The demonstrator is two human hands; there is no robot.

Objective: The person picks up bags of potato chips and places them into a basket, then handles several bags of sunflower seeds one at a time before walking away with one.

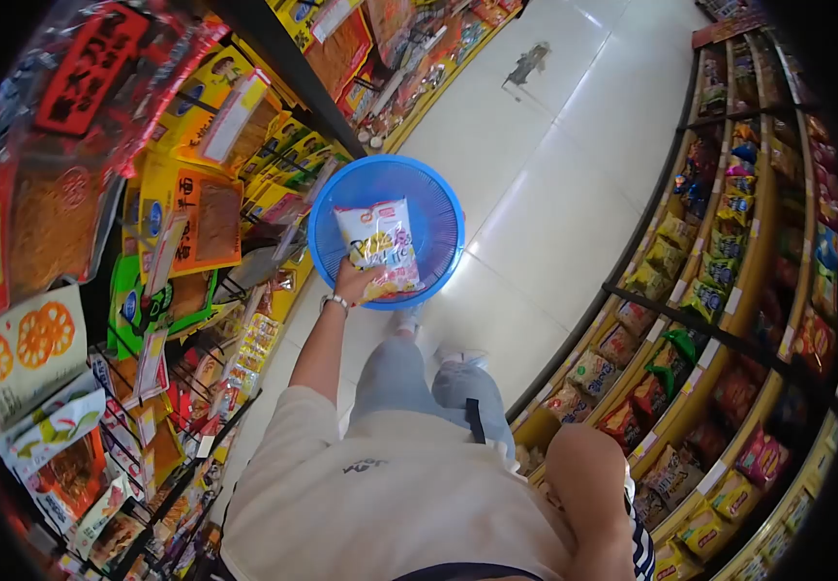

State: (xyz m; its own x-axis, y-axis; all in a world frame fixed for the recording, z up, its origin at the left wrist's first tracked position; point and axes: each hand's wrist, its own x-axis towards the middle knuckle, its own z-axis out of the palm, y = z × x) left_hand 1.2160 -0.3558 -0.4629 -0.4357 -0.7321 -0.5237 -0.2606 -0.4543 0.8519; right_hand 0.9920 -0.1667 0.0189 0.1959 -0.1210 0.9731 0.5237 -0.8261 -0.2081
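Note:
My left hand [355,281] grips the lower left edge of a white, yellow and pink snack bag [380,242], with the thumb over its front. The bag is over the opening of a round blue basket [453,208], its printed face turned up. Whether the bag touches the basket's bottom I cannot tell. A bracelet circles my left wrist. My right arm is bent at the lower right, and its hand is out of sight.
Packaged snacks [208,218] hang on racks at the left. Curved shelves [622,382] full of small bags line the right side. Between them runs a tiled floor [525,232] with a dark mark at the top.

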